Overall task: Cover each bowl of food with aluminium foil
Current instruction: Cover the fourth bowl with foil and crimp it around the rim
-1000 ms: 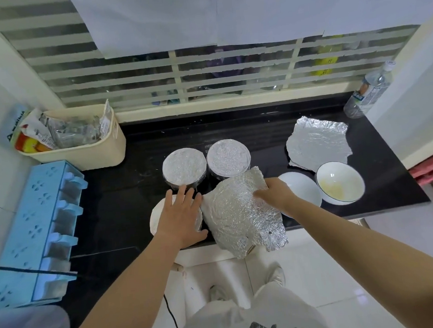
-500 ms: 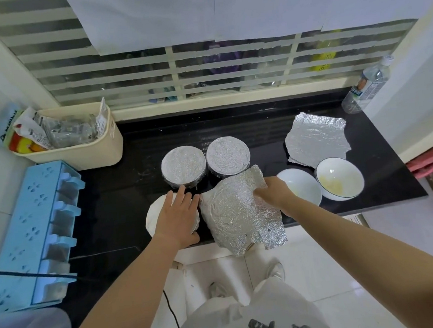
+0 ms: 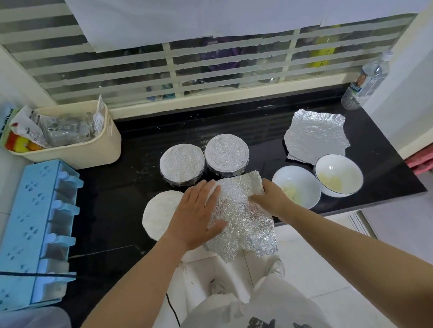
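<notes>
A crumpled foil sheet [image 3: 242,213] lies at the counter's front edge, hanging over it. My left hand [image 3: 197,214] lies flat with straight fingers across a white bowl of food [image 3: 160,215] and the foil's left edge. My right hand [image 3: 272,198] presses the foil's right side, fingers bent down on it. Two foil-covered bowls [image 3: 182,164] [image 3: 226,152] stand just behind. Two uncovered white bowls [image 3: 296,186] [image 3: 338,175] with pale food sit to the right. A spare foil sheet [image 3: 315,136] lies flat behind them.
A black counter [image 3: 259,124] holds a cream bin of packets [image 3: 97,144] at back left, a blue rack [image 3: 31,230] on the left and a water bottle [image 3: 367,82] at back right. A window grille runs behind. White floor tiles lie below the edge.
My left hand slid right from the white bowl onto the foil's left edge. The foil shifted slightly left toward that bowl. My right hand stays on the foil's right side.
</notes>
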